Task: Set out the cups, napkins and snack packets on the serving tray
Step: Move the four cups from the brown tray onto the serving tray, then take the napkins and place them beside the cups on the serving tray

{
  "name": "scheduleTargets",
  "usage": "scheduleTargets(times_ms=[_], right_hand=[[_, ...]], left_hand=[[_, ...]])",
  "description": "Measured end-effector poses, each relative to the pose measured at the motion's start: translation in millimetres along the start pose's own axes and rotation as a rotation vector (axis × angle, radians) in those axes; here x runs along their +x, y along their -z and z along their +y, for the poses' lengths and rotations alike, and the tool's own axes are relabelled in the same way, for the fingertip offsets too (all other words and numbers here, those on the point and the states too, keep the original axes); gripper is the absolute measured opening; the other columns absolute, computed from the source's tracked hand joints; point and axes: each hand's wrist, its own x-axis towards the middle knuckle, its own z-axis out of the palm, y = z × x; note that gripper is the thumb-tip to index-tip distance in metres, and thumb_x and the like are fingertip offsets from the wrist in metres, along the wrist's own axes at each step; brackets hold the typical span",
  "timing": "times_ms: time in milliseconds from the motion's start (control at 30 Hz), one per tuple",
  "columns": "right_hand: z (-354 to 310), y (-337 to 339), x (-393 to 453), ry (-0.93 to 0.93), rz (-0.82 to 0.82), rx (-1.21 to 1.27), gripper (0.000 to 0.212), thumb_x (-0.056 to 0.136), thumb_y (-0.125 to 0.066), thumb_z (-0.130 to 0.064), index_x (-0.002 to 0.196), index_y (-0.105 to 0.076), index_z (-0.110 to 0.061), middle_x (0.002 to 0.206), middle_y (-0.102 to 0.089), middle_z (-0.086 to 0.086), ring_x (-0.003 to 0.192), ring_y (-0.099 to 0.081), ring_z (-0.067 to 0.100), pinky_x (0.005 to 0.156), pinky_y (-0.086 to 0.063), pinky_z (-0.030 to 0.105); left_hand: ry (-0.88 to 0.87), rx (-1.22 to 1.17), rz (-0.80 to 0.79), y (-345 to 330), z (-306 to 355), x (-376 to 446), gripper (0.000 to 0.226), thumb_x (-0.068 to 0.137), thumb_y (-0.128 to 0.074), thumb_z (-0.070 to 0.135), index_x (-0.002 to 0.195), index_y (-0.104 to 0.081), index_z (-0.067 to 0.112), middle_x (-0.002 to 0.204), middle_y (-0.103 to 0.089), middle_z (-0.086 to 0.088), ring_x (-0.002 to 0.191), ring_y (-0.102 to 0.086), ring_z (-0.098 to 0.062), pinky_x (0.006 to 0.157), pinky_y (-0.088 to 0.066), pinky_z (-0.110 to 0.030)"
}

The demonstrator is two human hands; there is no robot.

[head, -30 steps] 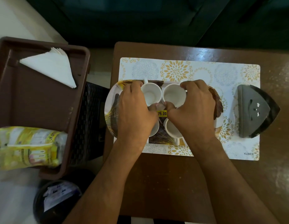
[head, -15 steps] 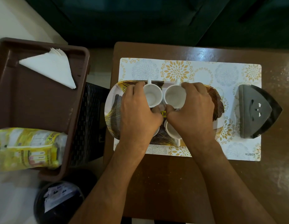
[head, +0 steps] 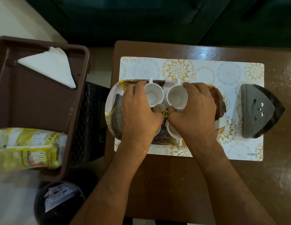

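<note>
An oval patterned serving tray (head: 113,101) lies on a floral placemat (head: 198,69). On it stand several white cups. My left hand (head: 138,112) grips the back left cup (head: 153,95), and my right hand (head: 193,111) grips the back right cup (head: 176,97). A front right cup (head: 173,131) shows partly under my right hand; a front left cup is mostly hidden under my left hand. Folded white napkins (head: 49,65) and yellow snack packets (head: 26,148) lie in a brown bin (head: 36,103) to the left.
A dark grey napkin holder (head: 258,111) stands at the placemat's right end on the wooden table (head: 174,184). A black woven stool (head: 91,120) sits between bin and table. A dark round container (head: 58,203) with sachets is at the lower left.
Both hands have shifted slightly away from me on the tray, with the two back cups held and nudged a little further back.
</note>
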Motion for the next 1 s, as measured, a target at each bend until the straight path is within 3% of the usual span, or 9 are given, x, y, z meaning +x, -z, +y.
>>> scheduleTargets(times_ms=[700,900,1000], right_hand=[[-8.1,0.1,-3.0,-0.034,-0.016,-0.017,0.07,0.071,-0.076,-0.025,0.135,-0.06,-0.003,0.126,-0.063,0.015,0.115,-0.06,0.034,0.088,-0.036,0.029],[-25.9,6.2,-6.0,0.027,0.052,-0.013,0.072,0.078,-0.07,-0.038,0.139,-0.057,-0.002,0.135,-0.061,0.014,0.124,-0.059,0.031,0.099,-0.039,0.029],[-43.8,1.0,-5.1,0.074,0.058,-0.027,0.069,0.084,-0.074,-0.036,0.141,-0.056,-0.003,0.139,-0.059,0.013,0.13,-0.055,0.03,0.105,-0.043,0.035]], left_hand=[[-0.002,-0.025,-0.032,7.0,-5.2,1.6,0.07,0.082,-0.087,0.029,0.142,-0.055,0.015,0.138,-0.059,-0.003,0.13,-0.053,-0.019,0.095,-0.033,-0.019],[-0.016,-0.092,0.005,26.1,-18.1,4.1,0.066,0.091,-0.078,0.036,0.147,-0.051,0.013,0.145,-0.058,-0.004,0.136,-0.053,-0.022,0.105,-0.044,-0.029],[-0.03,-0.101,0.027,44.4,-33.2,9.1,0.062,0.094,-0.075,0.036,0.146,-0.051,0.012,0.144,-0.057,-0.005,0.136,-0.053,-0.021,0.107,-0.046,-0.029]])
